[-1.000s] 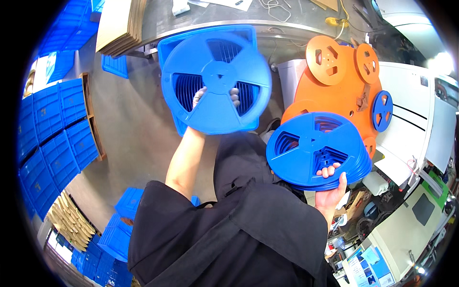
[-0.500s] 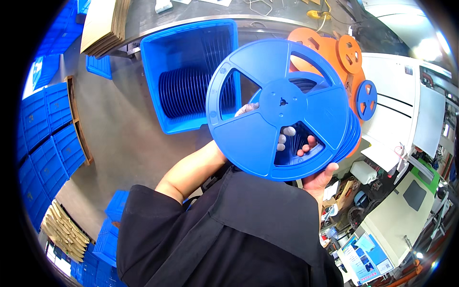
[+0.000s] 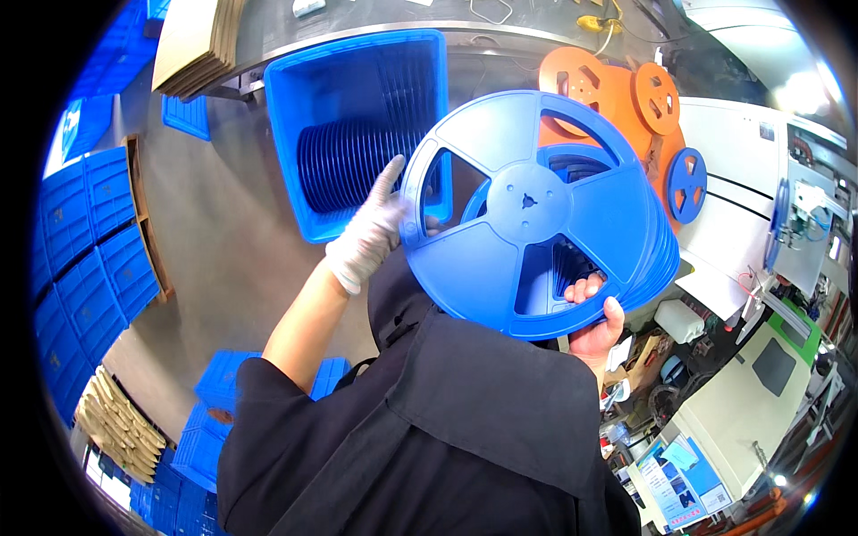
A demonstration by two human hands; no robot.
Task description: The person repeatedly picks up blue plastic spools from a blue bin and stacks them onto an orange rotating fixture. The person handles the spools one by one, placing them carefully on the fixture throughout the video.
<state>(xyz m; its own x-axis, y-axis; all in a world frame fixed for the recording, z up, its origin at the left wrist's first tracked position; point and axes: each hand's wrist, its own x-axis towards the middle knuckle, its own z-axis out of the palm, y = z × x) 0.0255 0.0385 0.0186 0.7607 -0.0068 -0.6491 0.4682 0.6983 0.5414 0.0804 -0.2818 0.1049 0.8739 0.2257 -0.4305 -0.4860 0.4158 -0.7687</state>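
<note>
A stack of large blue plastic reels [image 3: 527, 214] is held up in front of me, its top reel facing the camera. My right hand [image 3: 597, 323], bare, grips the stack at its lower edge with fingers through a spoke opening. My left hand [image 3: 371, 228], in a white glove, rests flat against the left rim of the top reel, fingers apart. Behind them stands a blue crate [image 3: 357, 125] holding several dark blue reels on edge.
Orange reels [image 3: 617, 89] lie stacked at the upper right beside a white machine [image 3: 751, 196]. Blue crates [image 3: 85, 232] line the left side and lower left floor. Flat cardboard [image 3: 192, 45] lies at the top left. A cluttered bench sits lower right.
My left hand carried a blue reel from over the crate across onto the stack in my right hand. It has now let go and rests on the rim.
</note>
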